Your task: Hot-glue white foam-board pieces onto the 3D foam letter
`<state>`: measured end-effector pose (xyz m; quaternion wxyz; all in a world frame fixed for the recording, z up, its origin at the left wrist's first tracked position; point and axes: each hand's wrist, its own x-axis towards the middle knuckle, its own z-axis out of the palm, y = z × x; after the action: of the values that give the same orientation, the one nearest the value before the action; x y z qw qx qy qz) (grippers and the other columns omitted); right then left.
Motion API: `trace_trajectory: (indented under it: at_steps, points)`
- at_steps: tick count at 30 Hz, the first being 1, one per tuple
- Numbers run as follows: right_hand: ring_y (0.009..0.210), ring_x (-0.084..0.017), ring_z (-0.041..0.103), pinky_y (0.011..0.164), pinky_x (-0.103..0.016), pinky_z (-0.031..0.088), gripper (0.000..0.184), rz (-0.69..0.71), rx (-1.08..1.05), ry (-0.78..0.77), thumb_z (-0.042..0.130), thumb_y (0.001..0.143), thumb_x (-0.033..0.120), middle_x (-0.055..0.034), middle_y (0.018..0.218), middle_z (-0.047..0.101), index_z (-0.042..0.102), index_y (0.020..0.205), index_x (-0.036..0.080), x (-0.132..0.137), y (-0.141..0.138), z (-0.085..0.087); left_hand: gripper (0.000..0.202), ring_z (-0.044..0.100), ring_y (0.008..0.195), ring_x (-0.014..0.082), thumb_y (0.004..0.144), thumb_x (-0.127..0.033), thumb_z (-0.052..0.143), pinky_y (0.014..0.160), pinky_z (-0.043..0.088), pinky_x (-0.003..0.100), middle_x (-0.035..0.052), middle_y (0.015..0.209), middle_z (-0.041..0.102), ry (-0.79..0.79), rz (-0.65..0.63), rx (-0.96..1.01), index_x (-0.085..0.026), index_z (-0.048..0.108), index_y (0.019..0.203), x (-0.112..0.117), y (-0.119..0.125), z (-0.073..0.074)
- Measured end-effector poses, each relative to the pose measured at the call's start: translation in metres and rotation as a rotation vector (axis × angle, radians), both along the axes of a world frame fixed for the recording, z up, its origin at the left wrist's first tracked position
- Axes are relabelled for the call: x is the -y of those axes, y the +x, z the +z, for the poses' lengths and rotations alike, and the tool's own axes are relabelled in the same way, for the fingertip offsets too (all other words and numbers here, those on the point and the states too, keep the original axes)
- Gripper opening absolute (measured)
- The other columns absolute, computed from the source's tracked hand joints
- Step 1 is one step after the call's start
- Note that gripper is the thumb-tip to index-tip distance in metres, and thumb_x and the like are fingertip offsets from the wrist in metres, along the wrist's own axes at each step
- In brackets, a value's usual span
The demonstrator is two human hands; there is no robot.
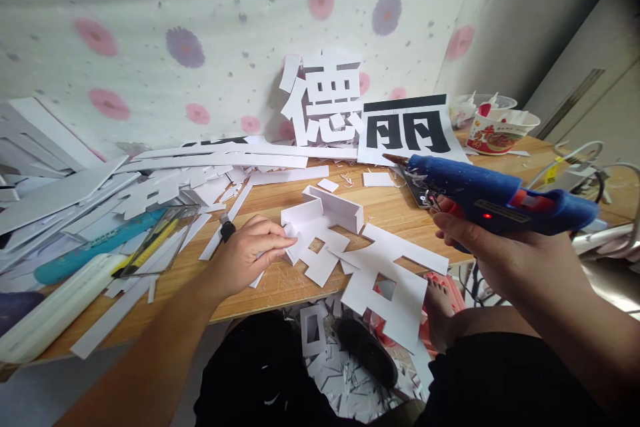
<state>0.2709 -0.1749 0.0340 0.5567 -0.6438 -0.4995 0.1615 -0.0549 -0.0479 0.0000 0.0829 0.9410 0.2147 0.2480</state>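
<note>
My right hand (510,264) is wrapped around a blue hot glue gun (465,184), holding it above the table's right side. Its nozzle points left and a small red light glows on its body. My left hand (253,244) pinches a small white foam board piece (292,247) at the left edge of a white cut-out character (390,294). The character lies flat with square openings and partly overhangs the table's front edge. Upright strips (336,210) stand along its far edges as low walls. A black-handled tool (227,227) lies beside my left hand.
White board scraps (170,187) and a yellow cutter (150,247) cover the left. Behind stand a raised white character (325,104) and a printed black character sheet (407,127). A paper bowl (500,130) and cables (595,167) are at right. Offcuts (345,374) litter the floor.
</note>
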Motion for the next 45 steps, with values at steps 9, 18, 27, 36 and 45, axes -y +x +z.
trace_trajectory:
  at_steps: [9,18,27,36,45]
  points:
    - [0.062,-0.024,0.064,0.057,-0.04,0.054,0.012,-0.009,0.076,0.013,0.07,0.069,0.037,0.0009,0.065,0.064,0.065,0.077,0.029,0.001,0.0,0.0,0.026,0.056,0.088,0.0162,0.087,-0.01,0.057,0.077,0.048,0.031,0.0038,0.092,0.067,0.079,0.039,0.054,-0.022,0.067,0.108,0.005,0.002,-0.005]
    - [0.067,-0.023,0.064,0.068,-0.041,0.053,0.019,-0.035,0.037,-0.023,0.071,0.067,0.039,0.0005,0.067,0.065,0.066,0.078,0.025,0.001,-0.003,0.003,0.026,0.057,0.089,0.0191,0.084,-0.009,0.06,0.077,0.049,0.033,0.0052,0.092,0.07,0.135,0.098,0.11,-0.021,0.066,0.107,0.012,0.004,-0.012]
    - [0.076,-0.025,0.067,0.071,-0.043,0.053,0.02,-0.036,-0.021,-0.023,0.073,0.065,0.038,-0.0011,0.076,0.071,0.066,0.08,0.025,0.0,-0.007,0.003,0.026,0.057,0.086,0.0182,0.085,-0.009,0.06,0.074,0.05,0.034,0.0044,0.089,0.071,0.144,0.062,0.16,-0.023,0.067,0.106,0.009,0.003,-0.015]
    - [0.07,-0.026,0.068,0.063,-0.041,0.054,0.02,-0.052,0.026,-0.059,0.072,0.066,0.04,-0.0026,0.071,0.071,0.069,0.076,0.023,0.0,-0.006,0.001,0.028,0.056,0.086,0.0172,0.083,-0.007,0.061,0.074,0.05,0.032,0.0036,0.089,0.07,0.182,0.05,0.174,-0.023,0.066,0.106,0.01,0.005,-0.015]
    - [0.07,-0.025,0.067,0.065,-0.041,0.054,0.021,-0.054,-0.007,-0.044,0.073,0.065,0.04,-0.0017,0.072,0.071,0.068,0.078,0.024,-0.001,-0.007,0.0,0.028,0.057,0.085,0.0178,0.083,-0.008,0.061,0.074,0.049,0.033,0.0037,0.089,0.071,0.187,0.066,0.173,-0.024,0.067,0.105,0.01,0.005,-0.016]
